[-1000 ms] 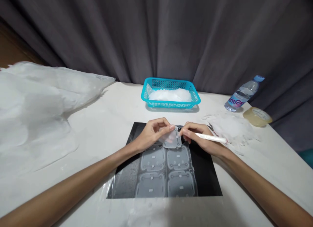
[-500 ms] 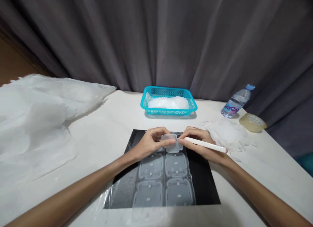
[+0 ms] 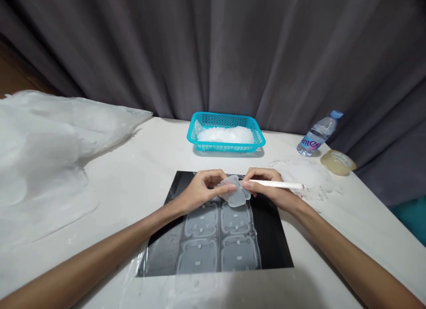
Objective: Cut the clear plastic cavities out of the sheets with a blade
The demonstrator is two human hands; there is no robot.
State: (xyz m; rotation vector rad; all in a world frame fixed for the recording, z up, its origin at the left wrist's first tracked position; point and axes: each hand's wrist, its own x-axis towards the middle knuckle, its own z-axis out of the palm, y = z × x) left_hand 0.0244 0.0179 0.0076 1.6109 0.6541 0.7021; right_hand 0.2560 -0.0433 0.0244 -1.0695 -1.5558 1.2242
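Observation:
Between thumb and fingers, my left hand [image 3: 204, 186] pinches a small translucent plastic piece [image 3: 237, 194] with rounded, notched edges. My right hand [image 3: 266, 185] is closed around a slim white pen-like tool [image 3: 278, 184], its fingertips at the right edge of the piece. The tool's tip is hidden by the fingers, so I cannot tell whether it touches the plastic. Beneath both hands lies a black mat [image 3: 274, 238] covered partly by a clear sheet. Several similar translucent pieces [image 3: 202, 220] sit on it in rows.
A turquoise basket [image 3: 226, 146] with white material stands at the back. White plastic sheeting [image 3: 56, 140] is heaped at left. To the right are a water bottle [image 3: 316, 135], a tape roll [image 3: 337, 162] and scattered white scraps [image 3: 304, 174]. A grey curtain [image 3: 213, 52] hangs behind.
The held piece has turned to face the camera more, and the white tool lies more level. Both hands stay close together; the whole view has shifted slightly.

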